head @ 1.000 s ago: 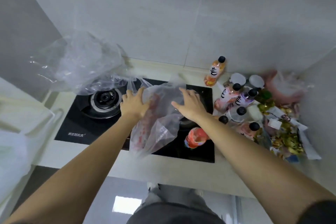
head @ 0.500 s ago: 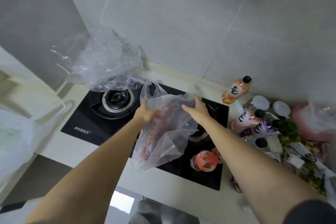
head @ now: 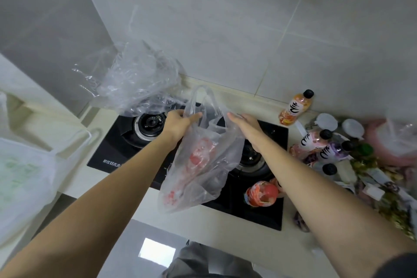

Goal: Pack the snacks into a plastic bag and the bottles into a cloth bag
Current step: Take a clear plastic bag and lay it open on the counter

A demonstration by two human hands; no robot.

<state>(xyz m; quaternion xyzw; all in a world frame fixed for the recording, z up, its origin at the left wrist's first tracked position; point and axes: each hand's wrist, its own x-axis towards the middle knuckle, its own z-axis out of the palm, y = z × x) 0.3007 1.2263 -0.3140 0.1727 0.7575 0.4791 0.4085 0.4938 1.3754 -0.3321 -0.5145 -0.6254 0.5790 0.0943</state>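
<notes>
Film as thin as this plastic bag (head: 198, 160), lifted over the stove (head: 112, 153) with red snack packets sagging in its bottom, looks light, limp and slippery. The left hand (head: 178, 123) pinches one handle loop, the sensible hold, while the right hand (head: 244, 125) lies flat-fingered against the far rim, gripping nothing. Bottles (head: 316, 142) stand on the counter to the right, unpacked.

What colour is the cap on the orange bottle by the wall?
Black. The orange bottle's cap shows clearly in the head view.
</notes>
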